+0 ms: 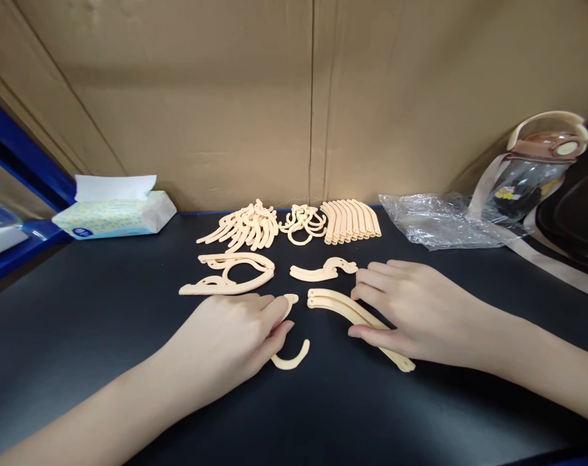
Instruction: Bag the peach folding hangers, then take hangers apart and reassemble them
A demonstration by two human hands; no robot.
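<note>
My left hand (240,336) is closed on a cream plastic hanger hook (290,364); its curved end and a small rounded end stick out past my fingers, and its middle is hidden. On the right, my right hand (395,310) has thumb and fingers around two curved cream hanger arms (335,303) lying side by side and slanting toward me. Just beyond its fingertips lies a short cream curved piece with a wavy end (323,270). A folded hanger (248,286) rests behind my left hand.
At the back of the black table (104,336) are a heap of curved cream pieces (250,226), several hooks (301,223) and a row of hanger arms (352,221). A tissue pack (129,217) stands left; a clear plastic bag (429,223) and strapped bottle (526,181) are right.
</note>
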